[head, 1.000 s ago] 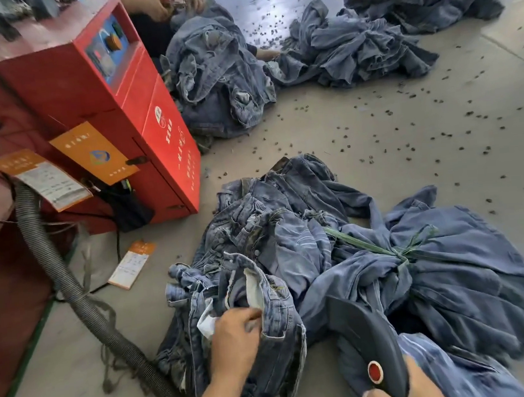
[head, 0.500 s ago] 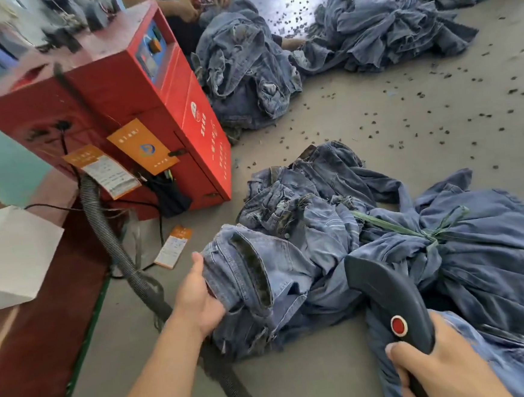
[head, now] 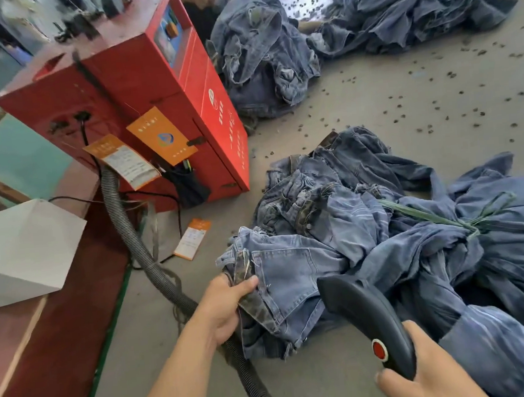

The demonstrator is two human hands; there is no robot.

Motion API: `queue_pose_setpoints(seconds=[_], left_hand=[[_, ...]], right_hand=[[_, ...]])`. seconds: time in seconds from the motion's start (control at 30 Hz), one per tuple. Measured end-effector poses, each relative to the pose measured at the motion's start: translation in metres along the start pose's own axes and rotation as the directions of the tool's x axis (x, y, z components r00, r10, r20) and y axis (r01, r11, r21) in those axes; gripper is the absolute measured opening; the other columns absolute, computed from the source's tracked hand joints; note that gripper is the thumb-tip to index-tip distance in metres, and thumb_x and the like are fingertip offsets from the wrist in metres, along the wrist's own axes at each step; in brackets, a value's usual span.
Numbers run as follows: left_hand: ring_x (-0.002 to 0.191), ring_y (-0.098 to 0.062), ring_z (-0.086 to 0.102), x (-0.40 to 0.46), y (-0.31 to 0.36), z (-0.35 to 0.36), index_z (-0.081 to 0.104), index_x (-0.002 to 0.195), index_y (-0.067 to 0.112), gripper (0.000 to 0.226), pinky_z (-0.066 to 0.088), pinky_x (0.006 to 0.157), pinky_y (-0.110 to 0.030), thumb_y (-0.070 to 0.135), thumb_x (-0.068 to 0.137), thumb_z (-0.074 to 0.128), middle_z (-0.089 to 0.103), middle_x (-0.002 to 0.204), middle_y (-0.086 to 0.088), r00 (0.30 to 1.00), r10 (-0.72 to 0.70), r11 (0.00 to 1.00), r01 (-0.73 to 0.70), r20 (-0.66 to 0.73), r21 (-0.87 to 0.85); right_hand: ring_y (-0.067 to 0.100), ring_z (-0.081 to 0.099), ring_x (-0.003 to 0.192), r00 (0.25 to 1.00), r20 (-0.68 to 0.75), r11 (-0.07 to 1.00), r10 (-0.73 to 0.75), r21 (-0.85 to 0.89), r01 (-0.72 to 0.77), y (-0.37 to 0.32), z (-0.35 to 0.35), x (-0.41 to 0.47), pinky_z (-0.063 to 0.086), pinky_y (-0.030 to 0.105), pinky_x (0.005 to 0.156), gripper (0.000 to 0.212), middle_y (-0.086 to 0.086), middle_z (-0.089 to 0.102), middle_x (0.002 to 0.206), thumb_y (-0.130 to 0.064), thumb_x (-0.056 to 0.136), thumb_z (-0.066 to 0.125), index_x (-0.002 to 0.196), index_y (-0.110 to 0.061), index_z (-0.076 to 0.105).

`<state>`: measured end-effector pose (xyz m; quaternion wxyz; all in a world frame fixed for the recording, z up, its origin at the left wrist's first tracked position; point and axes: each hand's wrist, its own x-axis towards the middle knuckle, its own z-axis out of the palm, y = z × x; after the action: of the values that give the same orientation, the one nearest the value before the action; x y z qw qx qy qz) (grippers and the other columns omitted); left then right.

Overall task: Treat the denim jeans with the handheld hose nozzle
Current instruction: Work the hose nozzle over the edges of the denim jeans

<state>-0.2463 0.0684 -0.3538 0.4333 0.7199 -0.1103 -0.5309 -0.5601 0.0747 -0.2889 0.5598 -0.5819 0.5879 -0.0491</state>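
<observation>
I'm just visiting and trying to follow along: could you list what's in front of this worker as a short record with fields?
left hand: grips the waistband of the jeans
right hand: holds the black nozzle, tip at the jeans
nozzle button: red
hose: grey, ribbed, runs to the red machine
bundle: more denim, tied with green string
floor: strewn with small dark bits

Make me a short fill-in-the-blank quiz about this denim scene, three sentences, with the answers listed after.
1. The left hand grips the jeans by the ____.
2. The button on the black nozzle in the right hand is ____.
3. The ribbed grey hose runs up to a ____ machine.

Missing words: waistband; red; red
</observation>
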Motion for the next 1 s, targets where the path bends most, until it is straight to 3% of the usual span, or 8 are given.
queue_pose_setpoints(seconds=[0.13, 0.37, 0.47, 0.6, 0.7, 0.77, 0.87, 1.0], left_hand=[[0.121, -0.040, 0.066, -0.010, 0.011, -0.008, 0.058, 0.134, -0.002, 0.039, 0.059, 0.096, -0.050, 0.017, 0.100, 0.057, 0.067, 0.131, -0.026, 0.964, 0.010, 0.983, 0.040, 0.267, -0.180], [0.134, -0.046, 0.055, -0.017, 0.013, 0.011, 0.055, 0.140, -0.006, 0.054, 0.053, 0.103, -0.054, 0.036, 0.110, 0.041, 0.055, 0.144, -0.032, 0.906, 0.074, 0.949, 0.065, 0.418, -0.310], [0.130, -0.045, 0.059, -0.021, 0.013, 0.022, 0.058, 0.138, -0.007, 0.054, 0.057, 0.097, -0.049, 0.035, 0.108, 0.041, 0.057, 0.141, -0.032, 0.903, 0.105, 0.925, 0.065, 0.416, -0.375], [0.126, -0.043, 0.062, -0.027, 0.008, 0.029, 0.052, 0.144, 0.000, 0.053, 0.057, 0.099, -0.052, 0.034, 0.105, 0.044, 0.059, 0.140, -0.030, 0.905, 0.111, 0.914, 0.070, 0.411, -0.400], [0.128, -0.042, 0.061, -0.033, 0.008, 0.036, 0.054, 0.141, 0.000, 0.054, 0.055, 0.102, -0.053, 0.036, 0.102, 0.047, 0.059, 0.140, -0.029, 0.908, 0.103, 0.917, 0.073, 0.407, -0.393], [0.128, -0.042, 0.061, -0.032, 0.011, 0.041, 0.055, 0.142, 0.001, 0.055, 0.054, 0.103, -0.053, 0.038, 0.102, 0.045, 0.062, 0.138, -0.027, 0.931, 0.110, 0.898, 0.057, 0.347, -0.436], [0.129, -0.043, 0.060, -0.028, 0.011, 0.045, 0.053, 0.143, -0.001, 0.052, 0.052, 0.106, -0.053, 0.036, 0.108, 0.039, 0.062, 0.137, -0.028, 0.953, 0.090, 0.881, 0.060, 0.289, -0.470], [0.126, -0.044, 0.062, -0.033, 0.008, 0.048, 0.054, 0.141, -0.004, 0.056, 0.056, 0.101, -0.052, 0.039, 0.111, 0.033, 0.062, 0.136, -0.031, 0.943, 0.076, 0.877, 0.091, 0.323, -0.471]], right_hand=[[0.010, 0.055, 0.060, 1.000, 0.026, 1.000, 0.002, -0.009, -0.002, -0.002, 0.001, 0.003, 0.039, 0.024, 0.059, 0.027, -0.003, 0.056, 0.067, -0.019, 0.078, 0.077, 0.092, -0.016, 0.054], [-0.004, 0.060, 0.065, 0.997, 0.033, 0.988, -0.071, -0.137, 0.075, -0.015, 0.021, -0.003, 0.044, 0.008, 0.068, 0.030, 0.009, 0.061, 0.081, -0.035, 0.080, 0.073, 0.091, -0.034, 0.045], [-0.014, 0.050, 0.067, 0.992, 0.035, 0.966, -0.123, -0.224, 0.128, -0.026, 0.027, -0.004, 0.039, -0.001, 0.070, 0.033, 0.000, 0.055, 0.077, -0.042, 0.085, 0.067, 0.094, -0.036, 0.036], [0.010, 0.063, 0.058, 0.979, -0.024, 0.969, -0.201, -0.152, 0.195, -0.045, 0.019, 0.013, 0.043, 0.018, 0.051, 0.031, -0.001, 0.062, 0.066, -0.040, 0.088, 0.067, 0.096, -0.036, 0.037], [0.008, 0.059, 0.047, 0.965, -0.125, 0.972, -0.230, -0.086, 0.220, -0.047, 0.000, 0.013, 0.042, 0.021, 0.045, 0.027, -0.009, 0.066, 0.063, -0.039, 0.087, 0.068, 0.091, -0.041, 0.041], [0.001, 0.060, 0.057, 0.956, -0.163, 0.968, -0.245, -0.094, 0.232, -0.037, -0.012, 0.004, 0.044, 0.019, 0.053, 0.025, -0.024, 0.065, 0.072, -0.038, 0.083, 0.070, 0.090, -0.034, 0.046], [-0.003, 0.061, 0.070, 0.975, -0.058, 0.968, -0.214, -0.149, 0.203, -0.026, -0.011, -0.003, 0.046, 0.018, 0.067, 0.025, -0.015, 0.068, 0.085, -0.041, 0.079, 0.069, 0.088, -0.031, 0.048], [0.003, 0.056, 0.054, 0.969, 0.045, 0.952, -0.242, -0.184, 0.246, -0.035, 0.003, 0.009, 0.042, 0.017, 0.053, 0.023, -0.008, 0.062, 0.064, -0.035, 0.084, 0.068, 0.089, -0.029, 0.046]])
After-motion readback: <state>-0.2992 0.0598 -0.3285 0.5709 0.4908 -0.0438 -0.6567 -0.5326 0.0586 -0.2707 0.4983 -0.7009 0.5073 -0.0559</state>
